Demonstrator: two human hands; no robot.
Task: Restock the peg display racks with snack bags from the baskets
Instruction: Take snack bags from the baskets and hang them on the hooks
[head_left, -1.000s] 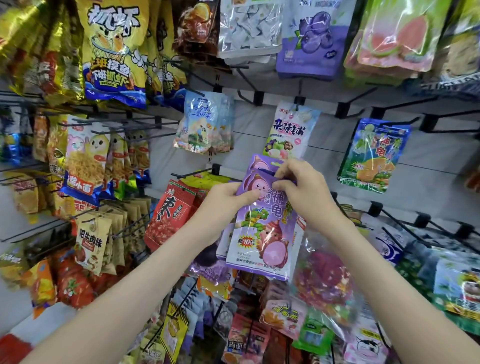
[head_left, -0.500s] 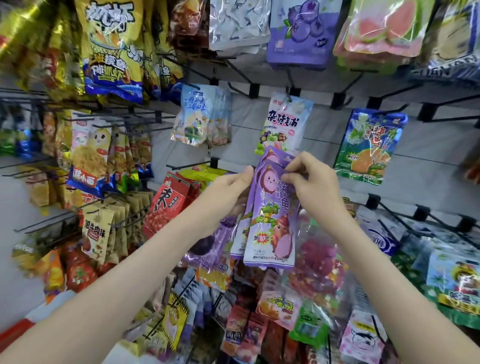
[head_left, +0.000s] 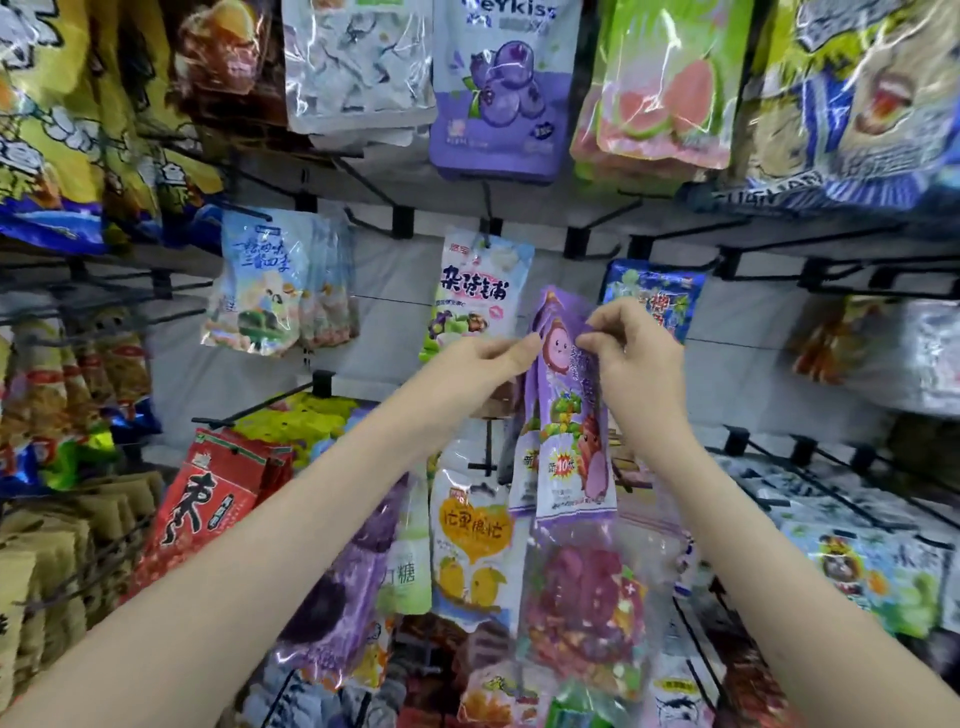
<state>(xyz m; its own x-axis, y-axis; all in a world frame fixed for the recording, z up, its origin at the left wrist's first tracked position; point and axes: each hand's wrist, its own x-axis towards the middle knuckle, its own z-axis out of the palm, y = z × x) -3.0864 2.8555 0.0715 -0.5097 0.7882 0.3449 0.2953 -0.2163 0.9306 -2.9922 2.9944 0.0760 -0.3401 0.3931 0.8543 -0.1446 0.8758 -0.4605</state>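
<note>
At mid-rack, below a white bag (head_left: 475, 291), the left hand (head_left: 483, 361) pinches the upper left edge of the purple snack bags (head_left: 569, 415), held upright before the grey panel (head_left: 395, 358); the right hand (head_left: 641, 358) pinches their top right edge, just in front of a blue bag (head_left: 667, 291).

I count two hands, my left hand (head_left: 488, 358) and right hand (head_left: 640, 354); pinched between them, at least two purple snack bags (head_left: 567, 415), one behind the other; on the pegs, one blueberry bag (head_left: 498, 88); one grape bag (head_left: 475, 291); one mango bag (head_left: 470, 540); red bags (head_left: 208, 499), too overlapped to count.
</note>
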